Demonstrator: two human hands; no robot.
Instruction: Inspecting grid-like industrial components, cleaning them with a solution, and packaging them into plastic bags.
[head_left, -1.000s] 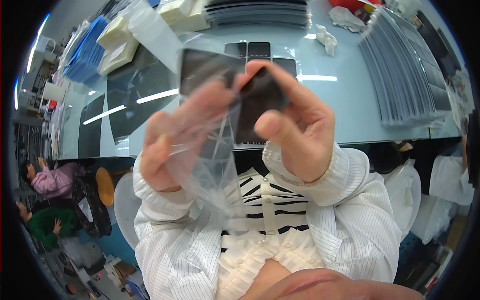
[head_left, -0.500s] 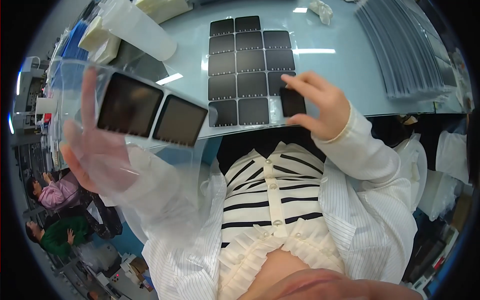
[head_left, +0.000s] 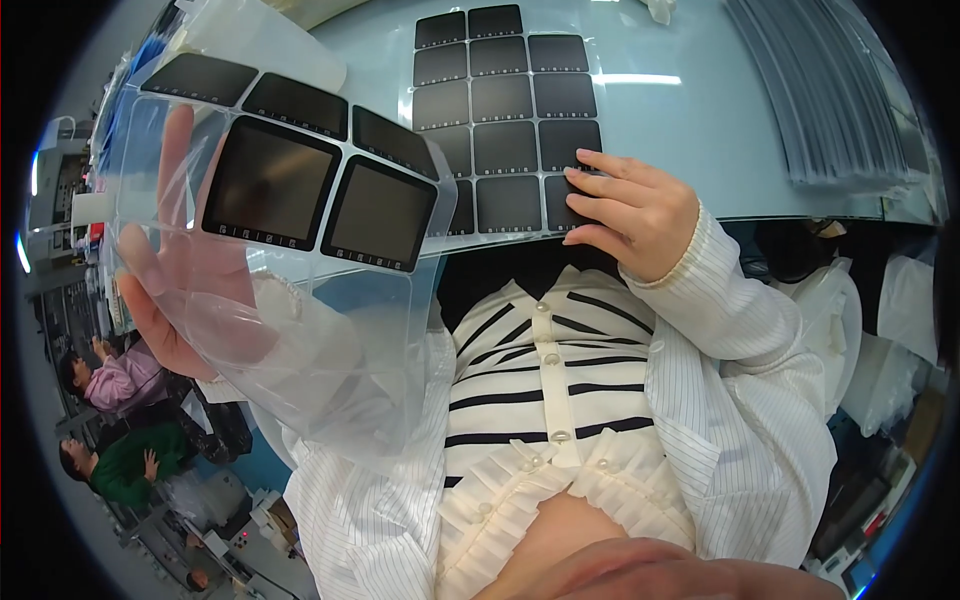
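My left hand (head_left: 215,240) is raised at the left, largely behind a clear plastic sheet (head_left: 340,330) it holds up tilted. Several dark rectangular panels with rounded corners sit in the sheet's upper part; a large dark panel (head_left: 270,180) is in front of my fingers. On the glass-topped table, similar panels (head_left: 503,147) lie in a close grid. At the grid's near right corner, my right hand (head_left: 645,210) rests with spread fingers on a dark panel (head_left: 557,205), partly covering it.
A long stack of clear sheets with dark panels (head_left: 810,100) lies at the right of the table (head_left: 680,150). A translucent plastic container (head_left: 265,50) stands at the far left, with crumpled white material (head_left: 661,10) at the back. Two people sit farther off at the left.
My right hand has lowered the dark panel from its fingers into the grid's near right corner. The sheet in my left hand has tilted, showing more panels. The view has shifted slightly.
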